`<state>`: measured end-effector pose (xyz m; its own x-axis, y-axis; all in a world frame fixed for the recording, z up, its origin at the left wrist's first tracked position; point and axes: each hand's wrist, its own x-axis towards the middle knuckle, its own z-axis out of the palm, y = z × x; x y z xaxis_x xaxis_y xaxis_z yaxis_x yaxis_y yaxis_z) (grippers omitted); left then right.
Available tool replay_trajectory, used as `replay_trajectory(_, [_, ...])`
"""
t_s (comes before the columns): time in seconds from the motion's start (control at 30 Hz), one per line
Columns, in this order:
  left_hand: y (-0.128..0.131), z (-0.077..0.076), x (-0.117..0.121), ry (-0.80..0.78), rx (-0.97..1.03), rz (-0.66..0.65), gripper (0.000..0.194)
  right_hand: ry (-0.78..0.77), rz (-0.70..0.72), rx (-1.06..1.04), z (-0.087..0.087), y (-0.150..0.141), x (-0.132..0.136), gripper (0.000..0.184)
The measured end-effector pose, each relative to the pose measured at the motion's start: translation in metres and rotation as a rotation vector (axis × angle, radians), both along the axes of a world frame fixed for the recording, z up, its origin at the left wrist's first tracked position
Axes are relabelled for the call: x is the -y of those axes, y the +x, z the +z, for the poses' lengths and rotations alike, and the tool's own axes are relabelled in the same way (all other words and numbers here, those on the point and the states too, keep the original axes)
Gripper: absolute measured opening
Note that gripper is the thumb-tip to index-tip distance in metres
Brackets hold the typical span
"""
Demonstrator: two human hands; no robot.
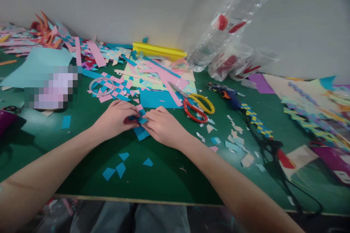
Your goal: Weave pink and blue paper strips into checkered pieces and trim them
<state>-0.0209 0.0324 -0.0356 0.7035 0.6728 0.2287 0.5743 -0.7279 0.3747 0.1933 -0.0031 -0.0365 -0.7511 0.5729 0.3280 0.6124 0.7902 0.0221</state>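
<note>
Both hands [120, 117] pinch blue paper [141, 133] | clear ring [113, 86], scissors [187, 96] just beyond | blue scraps [120, 170] nearer

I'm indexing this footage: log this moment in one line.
left hand: pinching small blue-and-pink paper piece | right hand: pinching same piece | red-and-yellow-handled metal scissors: untouched, beyond right hand

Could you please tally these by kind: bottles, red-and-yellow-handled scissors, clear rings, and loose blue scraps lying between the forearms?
Clear bottle: 1
Red-and-yellow-handled scissors: 1
Clear ring: 1
Loose blue scraps: 4
Total: 7
</note>
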Motion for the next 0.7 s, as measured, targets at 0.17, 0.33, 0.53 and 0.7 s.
replay_trajectory(0.17, [0.001, -0.002, 0.000, 0.021, -0.002, 0.001, 0.020, -0.054, -0.044, -0.094, -0.009, -0.004, -0.005, 0.029])
replay_trajectory(0.33, [0.001, -0.003, 0.001, 0.037, -0.031, 0.003, 0.027, -0.108, -0.057, -0.134, -0.012, -0.004, -0.005, 0.032])
replay_trajectory(0.53, [0.002, -0.002, 0.003, 0.048, -0.028, 0.008, 0.033, -0.178, -0.053, -0.190, -0.008, -0.002, -0.005, 0.023])
replay_trajectory(0.7, [0.005, -0.001, 0.006, 0.030, -0.017, 0.033, 0.037, -0.187, -0.060, -0.156, -0.003, 0.000, -0.009, 0.021])
